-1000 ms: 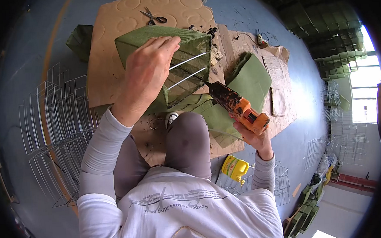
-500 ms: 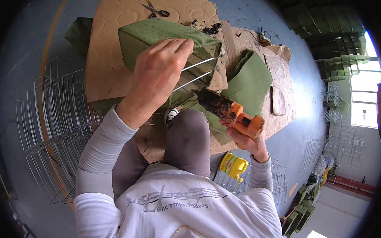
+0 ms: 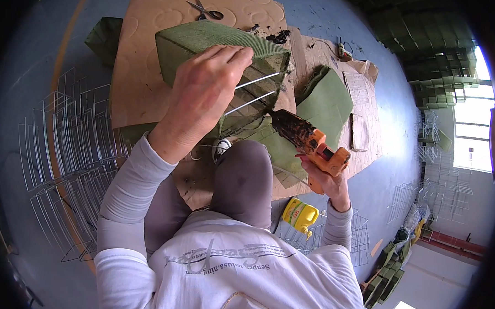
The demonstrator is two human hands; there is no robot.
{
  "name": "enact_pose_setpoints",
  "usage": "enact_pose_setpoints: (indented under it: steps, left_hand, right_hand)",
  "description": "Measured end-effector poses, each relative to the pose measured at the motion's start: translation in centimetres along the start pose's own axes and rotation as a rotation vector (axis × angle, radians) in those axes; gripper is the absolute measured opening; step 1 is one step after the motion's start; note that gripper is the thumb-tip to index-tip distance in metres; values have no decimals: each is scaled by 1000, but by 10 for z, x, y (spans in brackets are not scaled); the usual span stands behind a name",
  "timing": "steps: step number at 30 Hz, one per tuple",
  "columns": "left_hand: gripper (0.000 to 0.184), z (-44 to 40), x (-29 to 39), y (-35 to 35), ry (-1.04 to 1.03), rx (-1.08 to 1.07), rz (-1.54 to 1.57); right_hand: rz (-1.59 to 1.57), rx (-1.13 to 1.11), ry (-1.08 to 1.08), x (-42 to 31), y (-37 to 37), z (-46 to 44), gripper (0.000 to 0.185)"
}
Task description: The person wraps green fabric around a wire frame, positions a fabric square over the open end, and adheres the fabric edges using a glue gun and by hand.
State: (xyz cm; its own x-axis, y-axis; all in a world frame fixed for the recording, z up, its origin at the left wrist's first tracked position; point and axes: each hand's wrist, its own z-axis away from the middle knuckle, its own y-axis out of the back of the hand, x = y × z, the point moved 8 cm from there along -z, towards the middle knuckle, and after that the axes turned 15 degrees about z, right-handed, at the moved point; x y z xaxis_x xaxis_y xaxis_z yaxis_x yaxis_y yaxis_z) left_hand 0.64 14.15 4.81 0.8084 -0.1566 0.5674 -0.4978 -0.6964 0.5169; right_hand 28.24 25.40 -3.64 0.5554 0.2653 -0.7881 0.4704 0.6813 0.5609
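Note:
My left hand (image 3: 214, 81) pinches the upper edge of a green fabric box (image 3: 190, 41), which is tilted on the cardboard. Two white wires (image 3: 253, 102) cross the box's open side. An orange glue gun (image 3: 316, 146), its front smeared with black residue, is held in my right hand (image 3: 333, 184). The gun's tip touches or nearly touches the lower right corner of the box. Green fabric (image 3: 328, 101) lies beside the box, to its right. Above the box are black-handled scissors (image 3: 205, 11).
Cardboard (image 3: 140, 93) covers the work area. Wire frames (image 3: 74, 162) stand at the left, with a green box (image 3: 104, 39) behind them. A yellow jug (image 3: 300, 214) is near my right forearm. Green boxes (image 3: 419, 42) are stacked at the upper right.
The box and my left hand have shifted slightly right and up in view. The gun's tip drew back from inside the box, then moved to its lower right corner.

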Motion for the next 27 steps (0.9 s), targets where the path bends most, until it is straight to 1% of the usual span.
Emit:
enact_pose_setpoints:
  steps: [2,4,8,10,13,15,16,17,18,19,20,21,22,24,26,27]
  left_hand:
    - [25,0,3,-2,-2,-14,-1]
    - [25,0,3,-3,-4,-26,0]
    - [25,-2,6,-5,-33,-52,5]
    - [24,-2,4,-4,-28,-43,8]
    - [22,-4,-7,6,-3,19,45]
    - [18,-4,-12,13,9,44,67]
    - [14,-6,-16,18,32,76,105]
    - [14,-9,-19,22,28,79,101]
    - [15,-12,-26,29,47,101,88]
    - [16,-16,-33,37,66,125,75]
    - [18,-21,-47,43,162,110,112]
    - [21,-28,-61,51,137,104,51]
    - [23,-34,-77,58,162,87,74]
    - [24,-49,-105,73,173,77,81]
    - [26,-58,-141,75,327,-15,222]
    - [26,-62,-153,77,314,-9,203]
  right_hand:
    - [29,-24,11,2,-3,-2,27]
    - [-82,-59,2,1,-9,-2,24]
    - [-51,-121,20,-3,-14,-1,26]
    - [-228,-99,-13,-14,-12,3,30]
    - [-303,-58,22,-20,-1,7,32]
    - [-255,-48,38,-19,6,11,33]
    - [-295,-2,57,-21,11,11,34]
    - [-335,45,78,-23,15,12,35]
    - [-322,96,-12,-6,21,15,41]
    - [-325,96,-1,-5,21,17,41]
    - [-342,136,-24,-4,23,17,45]
    - [-361,176,-45,-2,25,17,51]
    - [-366,177,-27,1,25,15,51]
    - [-565,139,104,6,22,8,56]
    - [-608,122,168,6,21,4,58]
    - [-644,109,210,1,20,2,61]
